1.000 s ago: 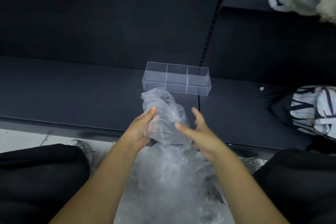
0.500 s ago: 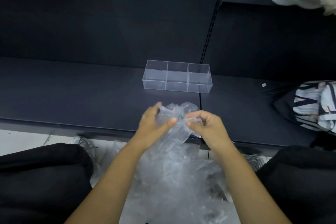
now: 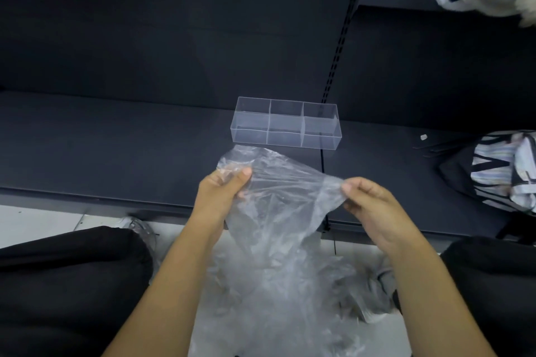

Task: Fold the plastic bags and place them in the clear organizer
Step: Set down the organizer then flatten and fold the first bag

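A crinkled, transparent plastic bag hangs stretched between both hands above the front edge of the dark shelf, over a heap of more clear bags on the floor. The left hand pinches one upper corner with thumb on top; the right hand pinches the opposite corner between curled fingers. To fold it well, pull the top edge taut and level, smooth out creases, then bring corners together evenly. The clear three-compartment organizer sits empty just beyond.
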A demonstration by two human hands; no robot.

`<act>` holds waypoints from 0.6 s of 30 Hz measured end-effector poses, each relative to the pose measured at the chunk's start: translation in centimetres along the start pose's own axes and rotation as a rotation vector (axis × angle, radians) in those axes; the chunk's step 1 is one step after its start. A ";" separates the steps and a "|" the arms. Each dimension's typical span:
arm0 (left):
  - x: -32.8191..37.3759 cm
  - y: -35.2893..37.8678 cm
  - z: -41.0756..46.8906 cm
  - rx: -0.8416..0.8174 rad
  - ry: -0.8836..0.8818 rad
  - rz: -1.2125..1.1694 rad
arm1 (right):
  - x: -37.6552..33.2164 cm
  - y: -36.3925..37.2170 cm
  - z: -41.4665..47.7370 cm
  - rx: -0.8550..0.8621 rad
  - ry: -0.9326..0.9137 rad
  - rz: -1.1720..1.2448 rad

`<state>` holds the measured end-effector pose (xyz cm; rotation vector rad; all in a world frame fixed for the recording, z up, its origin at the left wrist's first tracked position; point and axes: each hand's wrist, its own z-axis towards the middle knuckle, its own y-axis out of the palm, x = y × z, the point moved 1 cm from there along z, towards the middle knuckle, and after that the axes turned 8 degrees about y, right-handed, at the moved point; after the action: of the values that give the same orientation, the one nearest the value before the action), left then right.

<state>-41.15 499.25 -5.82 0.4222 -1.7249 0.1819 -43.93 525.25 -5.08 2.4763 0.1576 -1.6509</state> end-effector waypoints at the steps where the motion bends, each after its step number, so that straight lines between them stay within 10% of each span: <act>1: -0.2 -0.1 0.0 -0.016 0.011 0.016 | -0.1 0.3 0.1 0.008 -0.008 0.140; 8: -0.3 0.0 0.5 -0.172 0.239 0.780 | -1.8 2.7 0.9 0.285 -0.217 -0.187; 13: 3.3 4.6 0.3 -0.620 0.246 0.448 | -4.0 5.8 1.2 -0.049 -0.253 -0.268; 18: 3.0 2.7 1.4 -0.294 0.160 0.313 | -3.1 1.1 1.5 -0.047 -0.088 -0.105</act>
<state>-43.88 500.70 -2.88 -0.0786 -1.6202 0.1787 -46.24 523.88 -2.68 2.3941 0.3161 -1.7722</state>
